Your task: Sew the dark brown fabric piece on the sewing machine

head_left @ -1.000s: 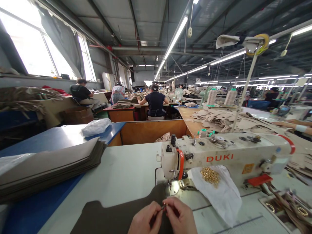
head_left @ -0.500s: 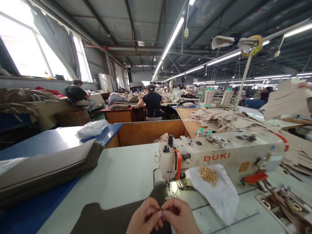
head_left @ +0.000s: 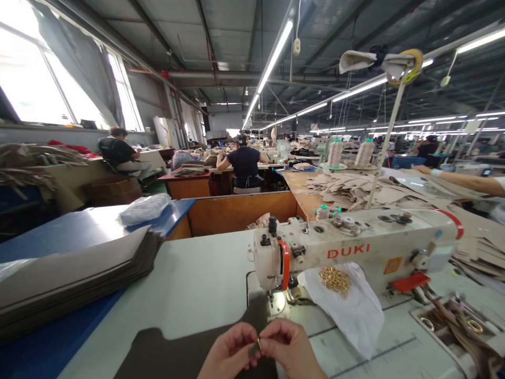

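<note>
My left hand (head_left: 232, 348) and my right hand (head_left: 290, 347) meet at the bottom centre, thumbs and fingertips pinched close together. Between them is a small gold ring (head_left: 259, 343), gripped by my right fingertips. A short dark strip (head_left: 253, 350) is pinched in my left fingers and seems to run to the ring; whether it passes through is too small to tell. Beneath both hands lies a dark brown fabric panel (head_left: 177, 350), its upper corner reaching the sewing machine's (head_left: 355, 247) needle area. Right of the needle, a pile of gold rings (head_left: 334, 280) rests on a white cloth (head_left: 365, 321).
Left stands a stack of dark panels (head_left: 79, 268) beside a clear plastic bag (head_left: 145, 209). A tray with straps and rings (head_left: 453, 337) is set into the table at right. Beige cut pieces (head_left: 347, 188) are heaped behind the machine. A co-worker's arm (head_left: 461, 180) reaches in at right.
My hands stay pinched together, turned slightly so the gold ring and dark strip show more. The view has shifted a little. At right, the co-worker's raised beige piece has been lowered.
</note>
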Demonstrator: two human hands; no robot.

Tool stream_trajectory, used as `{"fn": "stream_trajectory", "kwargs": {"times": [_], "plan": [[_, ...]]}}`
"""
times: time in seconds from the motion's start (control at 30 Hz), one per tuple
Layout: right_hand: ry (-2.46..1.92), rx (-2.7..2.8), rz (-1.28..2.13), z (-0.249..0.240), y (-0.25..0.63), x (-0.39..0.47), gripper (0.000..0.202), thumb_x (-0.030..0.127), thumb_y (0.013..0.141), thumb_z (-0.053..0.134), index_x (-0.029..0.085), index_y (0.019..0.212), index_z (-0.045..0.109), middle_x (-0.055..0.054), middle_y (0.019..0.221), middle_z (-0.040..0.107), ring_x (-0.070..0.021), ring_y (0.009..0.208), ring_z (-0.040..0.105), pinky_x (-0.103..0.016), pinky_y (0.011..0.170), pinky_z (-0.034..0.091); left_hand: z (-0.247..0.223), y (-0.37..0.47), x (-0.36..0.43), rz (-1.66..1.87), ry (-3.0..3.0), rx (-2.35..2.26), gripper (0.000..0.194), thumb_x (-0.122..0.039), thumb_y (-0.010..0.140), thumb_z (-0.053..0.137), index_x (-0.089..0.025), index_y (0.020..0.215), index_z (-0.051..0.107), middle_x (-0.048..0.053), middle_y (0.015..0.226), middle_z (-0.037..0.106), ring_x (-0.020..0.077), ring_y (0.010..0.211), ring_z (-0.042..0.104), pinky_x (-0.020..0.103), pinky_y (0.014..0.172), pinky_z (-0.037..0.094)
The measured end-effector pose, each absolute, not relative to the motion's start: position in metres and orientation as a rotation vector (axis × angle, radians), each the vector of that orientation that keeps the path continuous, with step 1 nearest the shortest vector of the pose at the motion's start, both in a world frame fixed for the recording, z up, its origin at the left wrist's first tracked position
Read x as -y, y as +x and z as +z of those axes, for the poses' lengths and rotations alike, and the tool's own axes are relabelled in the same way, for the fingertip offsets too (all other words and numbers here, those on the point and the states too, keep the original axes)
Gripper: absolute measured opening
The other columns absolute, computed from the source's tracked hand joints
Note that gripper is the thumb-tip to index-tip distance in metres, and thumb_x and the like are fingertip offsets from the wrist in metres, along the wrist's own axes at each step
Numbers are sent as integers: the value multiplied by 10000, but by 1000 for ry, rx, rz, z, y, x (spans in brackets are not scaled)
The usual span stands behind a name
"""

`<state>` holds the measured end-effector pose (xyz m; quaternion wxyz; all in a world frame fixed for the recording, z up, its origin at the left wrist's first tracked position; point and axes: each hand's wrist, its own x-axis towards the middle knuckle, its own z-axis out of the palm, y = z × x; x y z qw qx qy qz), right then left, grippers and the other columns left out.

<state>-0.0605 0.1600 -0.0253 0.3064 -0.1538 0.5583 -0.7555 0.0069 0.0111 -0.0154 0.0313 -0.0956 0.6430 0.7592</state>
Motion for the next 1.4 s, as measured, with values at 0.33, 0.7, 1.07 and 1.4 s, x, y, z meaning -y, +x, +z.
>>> {"fn": "stream_trajectory", "kwargs": {"times": [0.33,0.7,1.07,1.4], "plan": [[-712,-1543,-1954,-29,-50,-161,450,437,536,826,179,825,597,4,735,614,-120,657,551,-237,622,415,-10,14,-17,2189,-233,-2300,155,-262,682,614,-175,657,489,-28,657,476,123,646,443,237,619,377],[-815,-1832,-1975,-26,-49,-166,66,120,661,583,184,647,592,-54,844,652,-161,762,601,-252,648,461,-14,17,-17,2119,-216,-2511,59,-177,648,552,-185,654,495,-12,680,502,142,664,477,244,625,414],[-672,-1899,-2053,-33,-53,-163,88,135,613,546,196,549,536,-44,742,678,-149,643,584,-242,571,423,-15,13,-12,2381,-219,-2159,226,-310,639,739,-161,625,569,25,727,605,137,660,546,256,648,456],[-657,-1826,-2110,-33,-51,-164,77,149,639,628,179,579,589,-37,729,671,-143,668,599,-233,599,443,-12,14,-19,2464,-361,-2146,224,-274,615,797,-163,666,609,-7,667,626,127,650,566,232,640,457]]}}
